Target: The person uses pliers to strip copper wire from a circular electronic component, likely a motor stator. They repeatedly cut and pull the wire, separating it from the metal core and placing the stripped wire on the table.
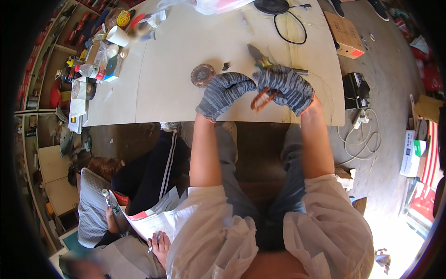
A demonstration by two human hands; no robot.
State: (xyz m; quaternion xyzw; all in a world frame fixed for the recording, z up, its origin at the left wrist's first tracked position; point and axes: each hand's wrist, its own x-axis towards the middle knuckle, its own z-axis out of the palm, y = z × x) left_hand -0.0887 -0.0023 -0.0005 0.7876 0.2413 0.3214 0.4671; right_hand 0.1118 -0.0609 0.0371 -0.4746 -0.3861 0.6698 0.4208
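Note:
Both of my hands wear grey striped knit gloves with orange cuffs and meet over the near part of the table. My right hand (pixel 289 88) is closed around a reddish-brown loop of what looks like copper wire (pixel 263 99), which hangs below its fingers. Just left of it, the fingers of my left hand (pixel 227 93) are pressed together; anything in them is hidden. Beside the left glove lies a round copper-coloured part with a dark middle (pixel 202 75). A small dark scrap (pixel 226 66) sits behind the hands. Pliers (pixel 258 55) lie partly behind my right glove, near a metal rod (pixel 301 72).
Bottles (pixel 90 71), a white cup (pixel 118 36) and boxes crowd the table's left side. A black disc with a cable (pixel 272 5) lies at the back. A cardboard box (pixel 344 35) and a power strip (pixel 360 119) are on the right floor. Another person (pixel 125 255) sits lower left.

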